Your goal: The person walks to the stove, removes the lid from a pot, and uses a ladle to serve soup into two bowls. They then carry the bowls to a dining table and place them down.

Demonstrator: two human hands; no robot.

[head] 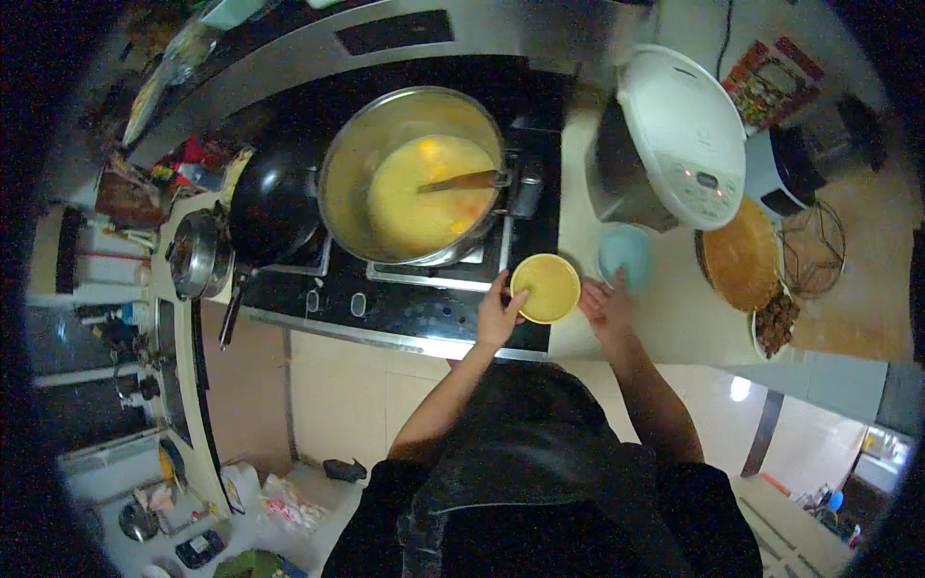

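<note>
My left hand [498, 316] holds a yellow bowl [547, 318] by its left side, thumb over the rim. Pale yellow porridge-like food [548, 287] fills the bowl. Just right of it is my right hand [608, 307], its fingers towards the bowl and its thumb raised apart; whether the fingertips touch the bowl is unclear. A light blue bowl [624, 249] sits on the counter behind that hand, the thumb overlapping its near edge. Beyond my left hand, a large metal pot [347, 173] on the stove contains yellow liquid with lumps [405, 209] and a brown-handled utensil [462, 180].
A black wok [271, 209] and a lidded glass pot [191, 256] stand left of the pot. Right, on the counter, are a white rice cooker [686, 137], a round brown board [741, 256], a dish of brown food [775, 325] and a wire rack [813, 246]. The stove's front edge [405, 343] borders my body.
</note>
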